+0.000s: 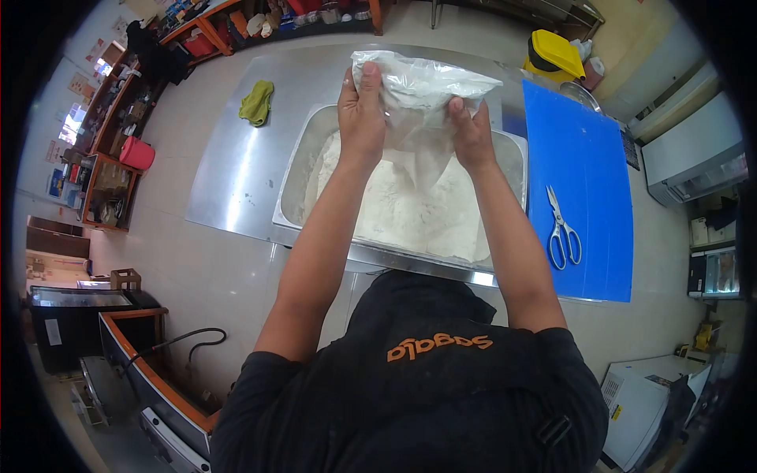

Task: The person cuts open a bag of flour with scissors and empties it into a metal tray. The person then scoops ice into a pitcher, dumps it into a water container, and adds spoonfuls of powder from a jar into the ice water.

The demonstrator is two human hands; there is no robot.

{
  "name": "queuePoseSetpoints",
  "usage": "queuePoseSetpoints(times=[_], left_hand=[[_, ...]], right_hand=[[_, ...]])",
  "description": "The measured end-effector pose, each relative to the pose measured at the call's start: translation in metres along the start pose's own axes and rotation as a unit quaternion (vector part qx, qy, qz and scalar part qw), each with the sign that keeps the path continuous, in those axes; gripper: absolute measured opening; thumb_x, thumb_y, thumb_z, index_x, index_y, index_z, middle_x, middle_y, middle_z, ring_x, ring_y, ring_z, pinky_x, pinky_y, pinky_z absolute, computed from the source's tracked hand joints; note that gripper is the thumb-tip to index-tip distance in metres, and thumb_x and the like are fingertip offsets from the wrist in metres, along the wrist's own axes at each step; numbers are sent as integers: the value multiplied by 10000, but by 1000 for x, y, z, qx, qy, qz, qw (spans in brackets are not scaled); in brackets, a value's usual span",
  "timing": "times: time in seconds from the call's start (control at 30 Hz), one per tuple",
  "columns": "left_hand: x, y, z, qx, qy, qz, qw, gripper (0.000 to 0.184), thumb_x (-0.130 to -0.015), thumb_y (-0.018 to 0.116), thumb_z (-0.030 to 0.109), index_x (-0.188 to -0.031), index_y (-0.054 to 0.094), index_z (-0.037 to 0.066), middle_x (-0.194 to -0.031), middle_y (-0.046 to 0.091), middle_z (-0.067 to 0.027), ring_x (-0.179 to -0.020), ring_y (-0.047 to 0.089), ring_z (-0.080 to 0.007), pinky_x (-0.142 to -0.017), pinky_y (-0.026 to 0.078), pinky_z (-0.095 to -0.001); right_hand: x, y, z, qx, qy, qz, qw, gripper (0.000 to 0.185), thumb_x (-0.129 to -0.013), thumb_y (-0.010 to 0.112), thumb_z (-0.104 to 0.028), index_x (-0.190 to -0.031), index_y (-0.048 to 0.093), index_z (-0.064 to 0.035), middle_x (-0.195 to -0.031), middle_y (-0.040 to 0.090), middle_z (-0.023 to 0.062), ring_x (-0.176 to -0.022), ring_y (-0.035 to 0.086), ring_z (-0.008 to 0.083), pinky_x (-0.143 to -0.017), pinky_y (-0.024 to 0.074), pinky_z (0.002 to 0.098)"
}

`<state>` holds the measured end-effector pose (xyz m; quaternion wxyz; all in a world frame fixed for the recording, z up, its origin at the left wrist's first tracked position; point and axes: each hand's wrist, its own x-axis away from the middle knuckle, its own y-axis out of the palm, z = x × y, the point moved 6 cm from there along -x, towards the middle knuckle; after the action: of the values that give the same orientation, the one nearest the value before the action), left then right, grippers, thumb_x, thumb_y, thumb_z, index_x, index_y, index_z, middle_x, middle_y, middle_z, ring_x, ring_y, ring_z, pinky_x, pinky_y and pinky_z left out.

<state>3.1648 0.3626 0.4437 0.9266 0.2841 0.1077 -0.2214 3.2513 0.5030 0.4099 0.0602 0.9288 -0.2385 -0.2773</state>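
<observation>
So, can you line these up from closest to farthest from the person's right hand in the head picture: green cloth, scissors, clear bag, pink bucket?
1. Clear bag: held in the right hand.
2. Scissors: right side, on the blue sheet.
3. Green cloth: left side, on the metal table.
4. Pink bucket: far left, beyond the table.

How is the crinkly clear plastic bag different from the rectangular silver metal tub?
The crinkly clear plastic bag is see-through and wrinkled; the rectangular silver metal tub is grey and looks stiff. The left hand and right hand hold the bag up, while the tub sits below, with white powder inside. The tub is wider than the bag. Both look shiny.
</observation>
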Motion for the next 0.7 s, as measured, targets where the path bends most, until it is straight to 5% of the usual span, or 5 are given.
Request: queuePoseSetpoints(times=[0.2,0.3,0.4,0.53,0.7], left_hand=[[14,1,-3,-9,-6,0,1000,281,-985,513,346,-1088,569,90,-987,604,3,-909,548,-64,-799,455,-231],[22,-4,-7,-47,-5,1,999,281,-989,502,347,-1075,563,86,-983,604,-7,-912,549,-69,-799,457,-236],[33,0,-13,-80,-14,2,997,293,-995,488,344,-1069,555,68,-969,602,-20,-907,545,-77,-798,452,-239],[41,7,-18,-157,47,-31,986,308,-994,495,325,-1098,546,40,-962,602,-37,-899,535,-92,-804,435,-242],[50,7,-19,-166,62,-57,983,310,-973,535,294,-1135,541,30,-990,603,-55,-928,531,-117,-828,419,-254]], right_hand=[[11,-14,-4,15,-39,7,999,554,-852,683,-319,-1264,480,-9,-1133,590,92,-1060,554,186,-934,422,308],[4,-15,-33,-74,-35,-104,991,490,-844,690,-285,-1211,548,7,-1150,592,107,-1080,556,206,-930,437,330],[-6,-7,-80,266,-101,-108,952,373,-810,699,-321,-1090,668,-78,-1074,646,95,-1047,585,226,-924,436,404],[-1,25,-105,625,-174,-164,743,301,-790,694,-333,-1022,696,-141,-979,670,37,-965,591,211,-983,337,508],[-1,44,-100,631,-202,-185,726,200,-756,722,-240,-924,693,-136,-888,678,-2,-880,586,186,-986,315,505]])
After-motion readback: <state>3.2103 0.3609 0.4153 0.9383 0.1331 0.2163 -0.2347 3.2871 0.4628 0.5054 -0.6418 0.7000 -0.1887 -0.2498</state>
